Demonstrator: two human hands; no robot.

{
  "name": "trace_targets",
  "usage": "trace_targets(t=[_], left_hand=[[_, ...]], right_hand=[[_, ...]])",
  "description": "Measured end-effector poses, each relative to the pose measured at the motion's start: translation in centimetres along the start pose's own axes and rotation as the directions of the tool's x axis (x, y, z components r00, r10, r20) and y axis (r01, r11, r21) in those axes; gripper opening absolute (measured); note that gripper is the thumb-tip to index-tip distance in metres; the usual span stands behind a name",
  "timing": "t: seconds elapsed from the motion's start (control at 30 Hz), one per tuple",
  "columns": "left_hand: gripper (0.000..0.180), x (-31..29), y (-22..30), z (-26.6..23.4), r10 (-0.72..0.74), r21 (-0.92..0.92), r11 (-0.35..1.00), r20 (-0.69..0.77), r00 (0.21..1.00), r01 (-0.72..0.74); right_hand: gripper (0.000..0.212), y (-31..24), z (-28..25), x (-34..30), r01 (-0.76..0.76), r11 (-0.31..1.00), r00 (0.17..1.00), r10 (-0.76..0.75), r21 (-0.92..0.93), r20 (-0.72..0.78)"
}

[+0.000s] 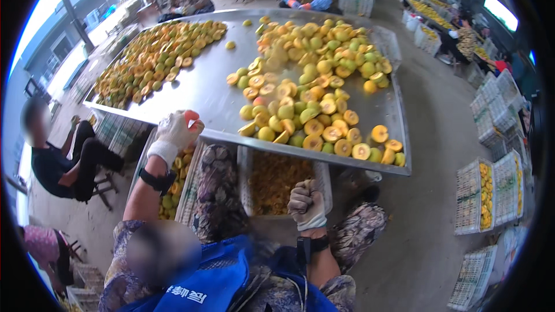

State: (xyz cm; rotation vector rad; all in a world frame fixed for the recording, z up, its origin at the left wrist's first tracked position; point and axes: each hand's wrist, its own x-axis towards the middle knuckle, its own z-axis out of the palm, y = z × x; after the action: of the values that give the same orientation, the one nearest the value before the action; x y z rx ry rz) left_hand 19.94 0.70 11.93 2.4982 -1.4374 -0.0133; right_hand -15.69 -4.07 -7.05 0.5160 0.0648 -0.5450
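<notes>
My left hand (178,130), in a white glove, is raised by the near edge of the metal table (217,101). Its fingers are curled, with something orange-red (191,118) at the fingertips that I cannot make out. Lower and to the right, my right hand (307,205) is closed in a white glove with a grey front, over the edge of a white crate (246,188) of brownish-orange scraps (278,180). Whatever it may hold is hidden. Halved yellow-green fruit with orange flesh (312,117) lies heaped on the table's right side.
Another heap of halved fruit (156,60) covers the table's left part. Beside my left leg stands a crate of fruit (184,167). A person sits on a stool (103,188) at left; two more sit across the table. Crates with fruit (487,193) stand at right.
</notes>
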Motion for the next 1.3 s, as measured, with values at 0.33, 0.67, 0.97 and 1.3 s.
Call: trace_targets(t=[0.33, 0.67, 0.97, 1.3], left_hand=[[0.047, 8.2, 5.7, 11.7, 0.183, 0.021, 0.973, 0.527, 0.83, -0.228], [0.039, 3.5, 8.8, 6.8, 0.42, -0.664, 0.742, 0.354, 0.836, -0.091], [0.05, -7.5, 13.1, 10.6, 0.58, -0.994, 0.061, 0.111, 0.807, 0.093], [0.045, -10.4, 14.5, 14.8, 0.515, -0.841, -0.199, 0.347, 0.784, 0.503]], right_hand=[[0.047, 1.5, -1.4, 1.1, -0.004, 0.967, 0.991, -0.03, -0.254, -0.133], [0.045, 3.8, 4.1, 0.2, 0.229, 0.544, 0.829, -0.544, -0.808, -0.131], [0.031, 4.1, 4.1, -0.8, 0.394, 0.231, 0.82, -0.526, -0.889, 0.227], [0.028, 4.2, 3.7, -1.4, 0.412, -0.067, 0.707, -0.605, -0.909, 0.366]])
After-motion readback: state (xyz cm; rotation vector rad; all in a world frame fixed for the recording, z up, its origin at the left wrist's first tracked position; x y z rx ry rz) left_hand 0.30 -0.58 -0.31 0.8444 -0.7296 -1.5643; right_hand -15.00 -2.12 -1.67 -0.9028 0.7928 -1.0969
